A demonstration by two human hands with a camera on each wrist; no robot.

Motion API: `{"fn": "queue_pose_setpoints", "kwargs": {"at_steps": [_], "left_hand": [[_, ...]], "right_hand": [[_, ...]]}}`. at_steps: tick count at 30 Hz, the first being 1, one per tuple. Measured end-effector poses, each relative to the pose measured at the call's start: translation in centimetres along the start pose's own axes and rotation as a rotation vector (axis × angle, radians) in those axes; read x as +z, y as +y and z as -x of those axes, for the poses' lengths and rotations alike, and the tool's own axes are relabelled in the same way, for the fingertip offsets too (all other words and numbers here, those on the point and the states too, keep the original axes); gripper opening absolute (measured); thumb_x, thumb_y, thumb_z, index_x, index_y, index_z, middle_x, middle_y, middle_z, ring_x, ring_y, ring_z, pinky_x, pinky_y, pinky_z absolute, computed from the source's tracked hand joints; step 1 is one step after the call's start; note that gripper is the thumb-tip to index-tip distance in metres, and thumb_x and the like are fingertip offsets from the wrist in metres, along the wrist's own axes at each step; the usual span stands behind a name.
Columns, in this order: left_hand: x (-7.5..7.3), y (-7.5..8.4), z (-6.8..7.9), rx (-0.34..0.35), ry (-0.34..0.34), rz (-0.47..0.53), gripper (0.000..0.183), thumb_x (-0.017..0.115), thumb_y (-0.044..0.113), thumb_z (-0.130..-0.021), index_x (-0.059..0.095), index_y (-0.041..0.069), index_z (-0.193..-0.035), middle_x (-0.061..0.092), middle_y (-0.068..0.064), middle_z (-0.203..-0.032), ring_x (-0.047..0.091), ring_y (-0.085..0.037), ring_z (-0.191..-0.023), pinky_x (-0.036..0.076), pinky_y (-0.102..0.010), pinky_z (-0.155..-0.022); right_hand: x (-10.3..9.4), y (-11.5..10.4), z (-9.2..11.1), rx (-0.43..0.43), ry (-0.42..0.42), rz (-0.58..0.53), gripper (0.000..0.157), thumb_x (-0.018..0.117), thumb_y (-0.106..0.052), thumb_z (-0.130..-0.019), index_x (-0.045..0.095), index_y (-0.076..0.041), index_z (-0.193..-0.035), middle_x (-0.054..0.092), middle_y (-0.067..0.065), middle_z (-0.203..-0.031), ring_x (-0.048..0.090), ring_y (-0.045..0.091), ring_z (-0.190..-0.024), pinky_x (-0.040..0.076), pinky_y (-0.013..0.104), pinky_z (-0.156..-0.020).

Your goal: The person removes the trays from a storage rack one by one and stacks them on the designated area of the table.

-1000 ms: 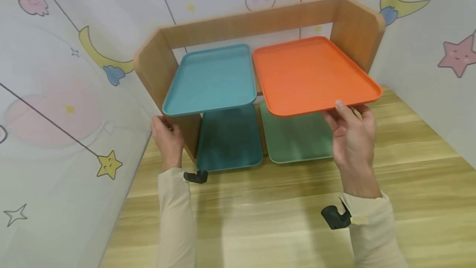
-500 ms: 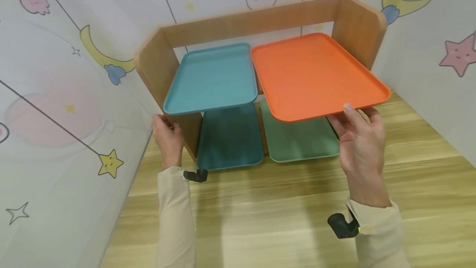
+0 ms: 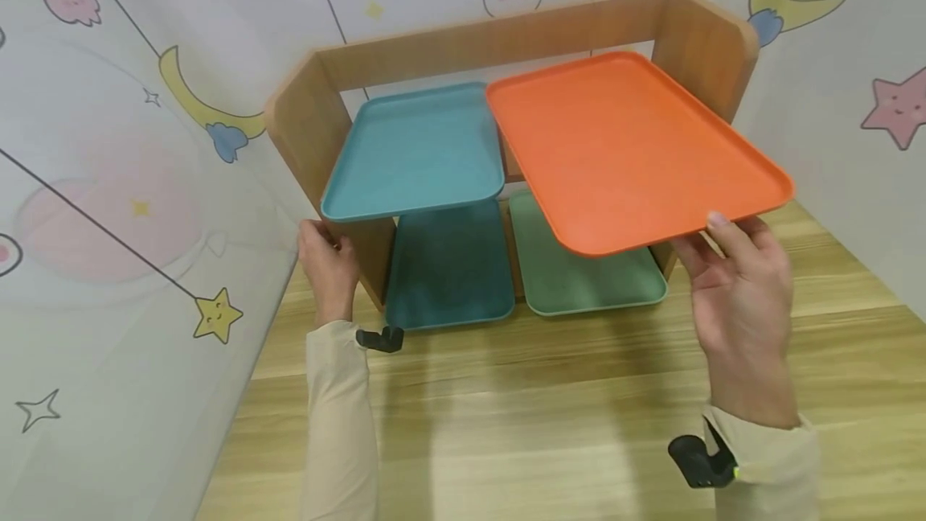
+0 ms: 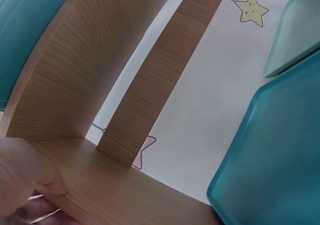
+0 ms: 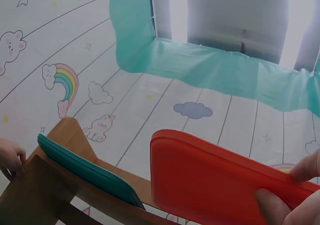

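My right hand pinches the front edge of an orange tray, thumb on top and fingers beneath. The tray is tilted and overlaps the right half of a wooden shelf rack. With my left hand I grip the front edge of the rack's left side panel, and the left wrist view shows the thumb on the wood. A light blue tray lies on the upper left level. Below it sits a dark teal tray, with a green tray beside it at lower right.
The rack stands on a wood-grain table. White curtain walls printed with stars, moons and animals rise close on the left, behind and on the right. Dark camera mounts are worn on both wrists.
My right hand has drawn the orange tray toward me and to the right, away from the rack. More of the green tray shows. My left hand stays on the side panel.
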State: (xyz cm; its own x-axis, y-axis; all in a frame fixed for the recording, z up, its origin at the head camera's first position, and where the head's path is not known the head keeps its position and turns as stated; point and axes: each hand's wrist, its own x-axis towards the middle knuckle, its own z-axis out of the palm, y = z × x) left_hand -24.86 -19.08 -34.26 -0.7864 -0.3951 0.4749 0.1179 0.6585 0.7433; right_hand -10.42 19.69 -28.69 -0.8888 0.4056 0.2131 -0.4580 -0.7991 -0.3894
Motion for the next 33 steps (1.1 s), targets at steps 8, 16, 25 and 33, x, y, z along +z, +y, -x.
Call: {"fn": "queue_pose_setpoints", "kwargs": {"at_steps": [8, 16, 25, 33], "left_hand": [[0.0, 0.0, 0.0, 0.008, -0.012, 0.000, 0.012, 0.048, -0.001, -0.088, 0.044, -0.005, -0.099, 0.046, -0.020, -0.094, 0.048, -0.035, -0.092, 0.041, -0.042, -0.082], [0.1, -0.1, 0.0, 0.008, -0.016, 0.006, 0.011, 0.048, -0.001, -0.088, 0.044, -0.004, -0.098, 0.046, -0.020, -0.092, 0.046, -0.034, -0.090, 0.039, -0.041, -0.080], [0.0, 0.0, 0.0, 0.006, -0.019, 0.013, 0.011, 0.048, -0.002, -0.087, 0.044, -0.005, -0.097, 0.045, -0.019, -0.091, 0.047, -0.034, -0.090, 0.039, -0.041, -0.080], [0.0, -0.1, -0.2, 0.004, -0.026, 0.011, 0.011, 0.049, -0.002, -0.087, 0.043, -0.005, -0.096, 0.045, -0.019, -0.091, 0.046, -0.035, -0.091, 0.039, -0.042, -0.080]], "right_hand": [[-0.8, -1.1, 0.2, 0.038, -0.032, -0.035, 0.027, 0.045, 0.014, -0.091, 0.055, 0.013, -0.117, 0.062, 0.019, -0.105, 0.063, 0.034, -0.083, 0.056, 0.039, -0.078], [-1.8, -1.8, 0.2, 0.066, -0.099, -0.039, 0.030, 0.038, 0.011, -0.095, 0.053, 0.014, -0.121, 0.063, 0.020, -0.107, 0.065, 0.034, -0.085, 0.056, 0.038, -0.079], [-3.2, -2.7, 0.0, 0.117, -0.160, -0.044, 0.035, 0.033, 0.008, -0.097, 0.050, 0.014, -0.127, 0.064, 0.021, -0.109, 0.066, 0.033, -0.089, 0.056, 0.039, -0.077], [-4.6, -3.5, -0.4, 0.206, -0.197, -0.099, 0.036, 0.027, 0.005, -0.099, 0.058, 0.016, -0.114, 0.067, 0.023, -0.102, 0.068, 0.033, -0.085, 0.057, 0.038, -0.072]]}}
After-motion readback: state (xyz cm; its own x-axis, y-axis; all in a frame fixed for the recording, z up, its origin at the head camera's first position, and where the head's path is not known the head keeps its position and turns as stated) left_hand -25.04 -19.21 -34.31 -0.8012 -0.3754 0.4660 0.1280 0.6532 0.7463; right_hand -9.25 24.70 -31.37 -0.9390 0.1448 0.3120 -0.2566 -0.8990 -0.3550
